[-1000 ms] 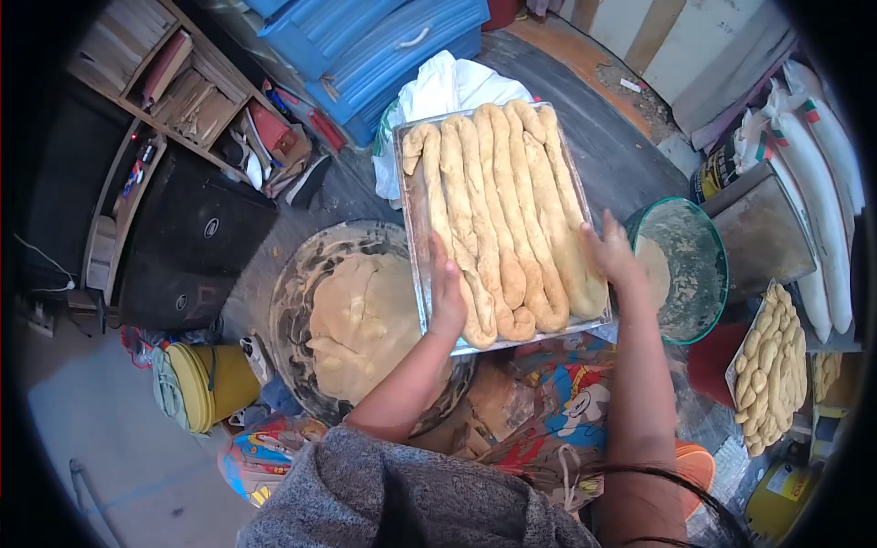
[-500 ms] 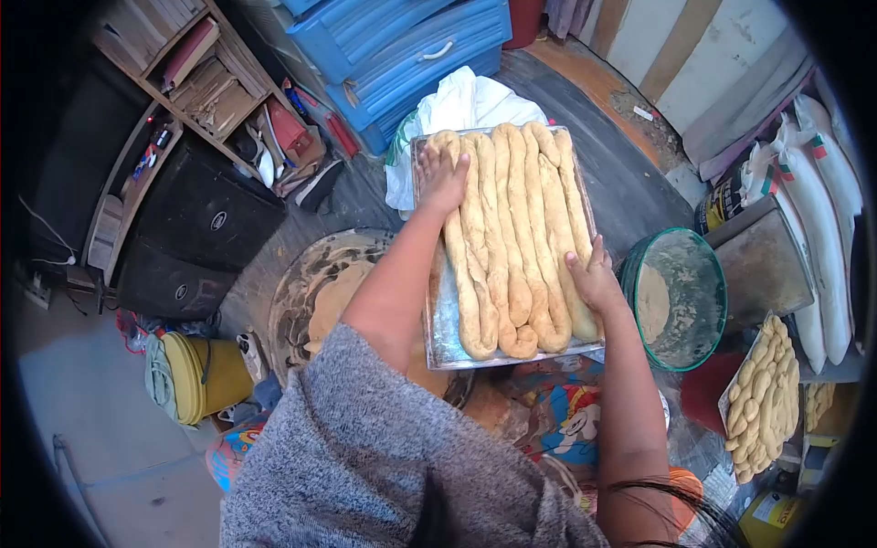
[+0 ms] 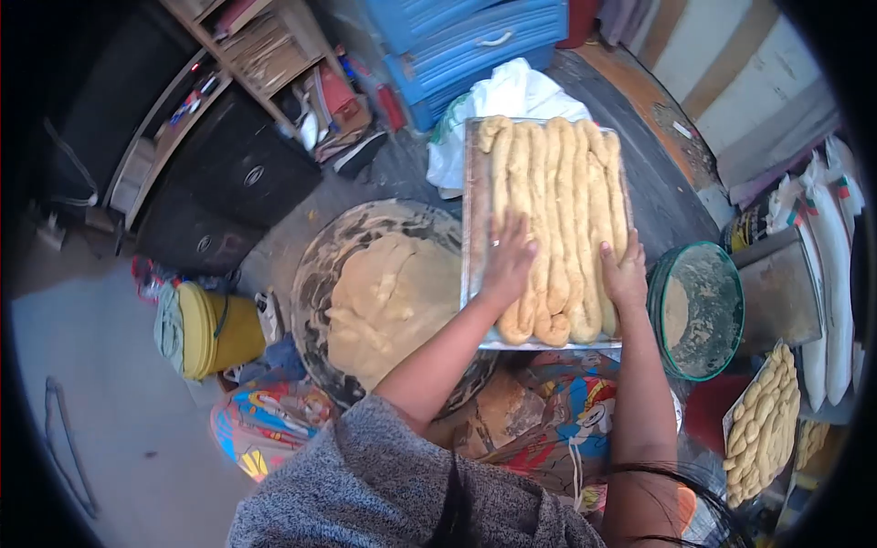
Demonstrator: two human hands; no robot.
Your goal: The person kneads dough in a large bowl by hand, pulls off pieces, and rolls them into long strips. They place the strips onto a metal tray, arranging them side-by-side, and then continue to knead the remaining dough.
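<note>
Long ropes of pale yellow dough (image 3: 559,196) lie side by side, lengthwise, on a metal baking tray (image 3: 477,201). A few of them curl over at the near end. My left hand (image 3: 510,260) rests with spread fingers on the ropes at the tray's lower left. My right hand (image 3: 626,276) is at the right edge of the dough, thumb on the outermost rope and fingers apart. Left of the tray, a wide dark basin (image 3: 311,301) holds a large mass of dough (image 3: 388,292), partly covered by my left forearm.
Right of the tray stands a green-rimmed sieve or tub (image 3: 699,310) with flour in it. Shaped dough pieces (image 3: 763,425) fill another tray at lower right. A white sack (image 3: 512,96) lies behind the tray. A yellow bucket (image 3: 219,329) stands on the left, white sacks (image 3: 827,274) far right.
My left hand has slid from the far left end of the dough ropes to the near part. My right hand stays by the right edge. The view has shifted, and more of the basin shows.
</note>
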